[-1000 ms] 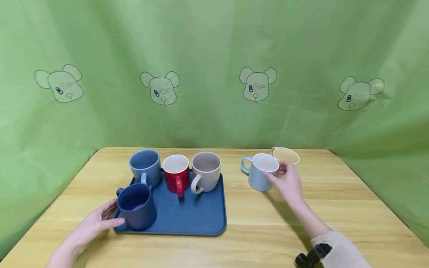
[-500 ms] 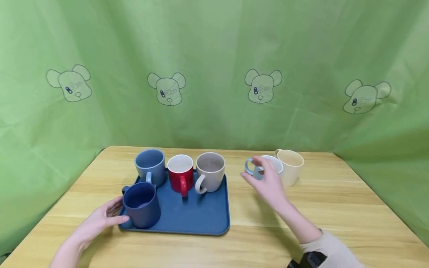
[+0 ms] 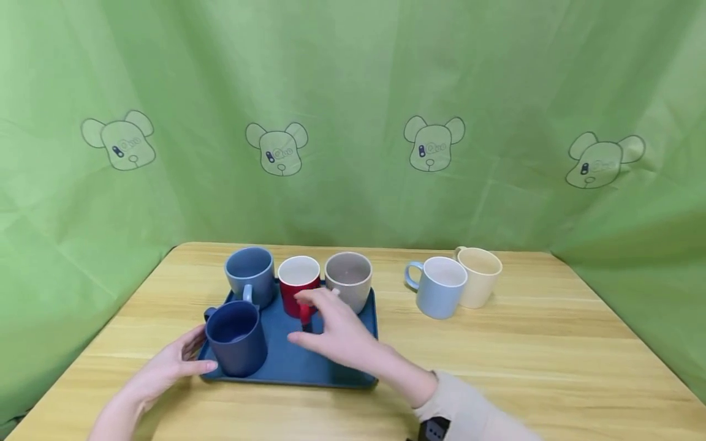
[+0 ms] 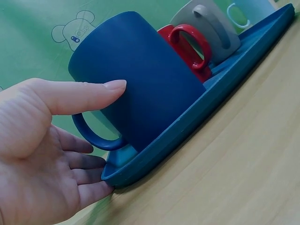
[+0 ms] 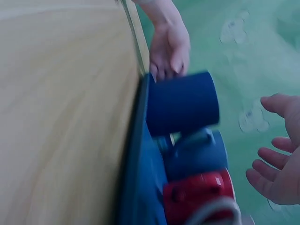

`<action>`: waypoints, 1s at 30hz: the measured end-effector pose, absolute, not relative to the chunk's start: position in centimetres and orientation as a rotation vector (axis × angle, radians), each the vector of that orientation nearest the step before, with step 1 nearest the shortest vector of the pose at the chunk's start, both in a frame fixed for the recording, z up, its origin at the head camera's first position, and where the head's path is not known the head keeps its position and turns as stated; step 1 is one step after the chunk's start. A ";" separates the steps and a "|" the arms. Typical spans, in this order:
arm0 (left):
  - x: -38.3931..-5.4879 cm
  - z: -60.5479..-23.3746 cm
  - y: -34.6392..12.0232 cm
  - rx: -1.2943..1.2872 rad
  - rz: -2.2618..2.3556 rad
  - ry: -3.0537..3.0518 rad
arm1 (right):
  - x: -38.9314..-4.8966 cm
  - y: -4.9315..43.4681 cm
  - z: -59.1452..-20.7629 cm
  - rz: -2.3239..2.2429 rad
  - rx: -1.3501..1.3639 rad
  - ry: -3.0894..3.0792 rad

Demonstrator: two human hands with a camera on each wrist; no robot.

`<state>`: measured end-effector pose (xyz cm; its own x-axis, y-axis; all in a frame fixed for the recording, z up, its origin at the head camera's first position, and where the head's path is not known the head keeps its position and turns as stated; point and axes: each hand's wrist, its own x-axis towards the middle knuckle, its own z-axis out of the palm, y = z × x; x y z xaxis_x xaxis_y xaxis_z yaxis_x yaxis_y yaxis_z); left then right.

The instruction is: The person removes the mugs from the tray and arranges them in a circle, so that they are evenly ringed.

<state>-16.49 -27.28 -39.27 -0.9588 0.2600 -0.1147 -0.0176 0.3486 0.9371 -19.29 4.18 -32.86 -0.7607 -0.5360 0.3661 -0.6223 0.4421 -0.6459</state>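
Note:
A dark navy mug (image 3: 237,346) stands upright on the front left of the blue tray (image 3: 292,370). My left hand (image 3: 168,370) is at the tray's left corner beside that mug, fingers extended and thumb lying along the mug's side; whether the thumb touches it is unclear. Over the tray hovers my right hand (image 3: 347,334), thumb and fingers parted around nothing, partly hiding a red mug (image 3: 289,297) and a grey mug (image 3: 358,288). In the right wrist view the right hand (image 5: 283,164) also holds nothing. Behind the navy mug is a mid-blue mug (image 3: 261,288).
To the right of the tray, a light blue mug (image 3: 438,297) stands on the wooden table (image 3: 529,343) close to a cream mug (image 3: 480,285). A green curtain (image 3: 353,202) with bear-head drawings hangs behind the table.
My right hand has released the light blue mug, left beside the cream one, and swung left over the tray. My left hand stays by the navy mug. The head view has shifted slightly.

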 end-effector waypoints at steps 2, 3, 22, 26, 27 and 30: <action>-16.6 -39.3 -27.1 0.227 1.657 2.366 | -19.2 2.9 -33.0 1.181 1.090 -2.609; -16.6 -39.3 -27.1 0.228 1.659 2.364 | -19.3 2.2 -33.1 1.155 1.110 -2.629; -16.6 -39.8 -27.3 0.221 1.653 2.365 | -21.0 -5.4 -36.6 1.072 0.984 -2.755; -16.5 -39.8 -27.4 0.223 1.647 2.375 | -21.0 -5.9 -36.9 0.971 0.998 -2.725; -16.5 -39.8 -27.4 0.223 1.649 2.373 | -20.9 -6.1 -36.9 0.951 0.992 -2.719; -16.5 -39.8 -27.3 0.215 1.649 2.366 | -20.8 -6.5 -37.1 0.910 0.957 -2.698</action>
<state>-16.50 -27.33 -39.77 -0.9582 0.2604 -0.1188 -0.0213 0.3488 0.9369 -20.80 -6.46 -37.12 -0.7884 -0.5282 0.3154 -0.6113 0.6150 -0.4981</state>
